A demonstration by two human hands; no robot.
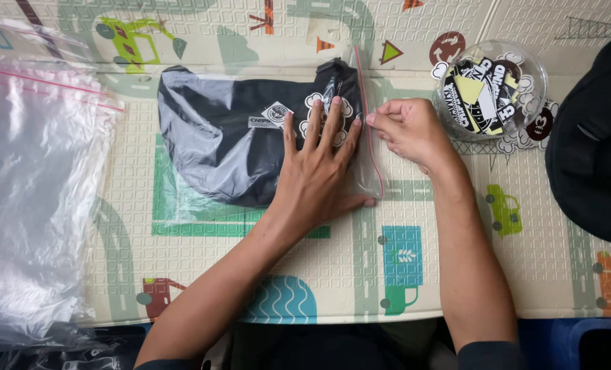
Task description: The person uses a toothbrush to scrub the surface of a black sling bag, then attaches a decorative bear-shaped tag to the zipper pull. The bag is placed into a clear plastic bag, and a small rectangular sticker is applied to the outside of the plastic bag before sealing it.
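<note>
We look straight down on a cream foam play mat (456,274) that fills nearly the whole view, embossed with a fine grid and printed with grey roads, green cars, traffic signs and teal blocks. Along the bottom edge we see a strip of dark blue floor (545,342). The light is soft and even, with faint shadows.

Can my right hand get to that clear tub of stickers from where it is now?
Probably yes. The right hand pinches the bag's zip edge just beside the clear tub of stickers, with only bare mat between them.
</note>
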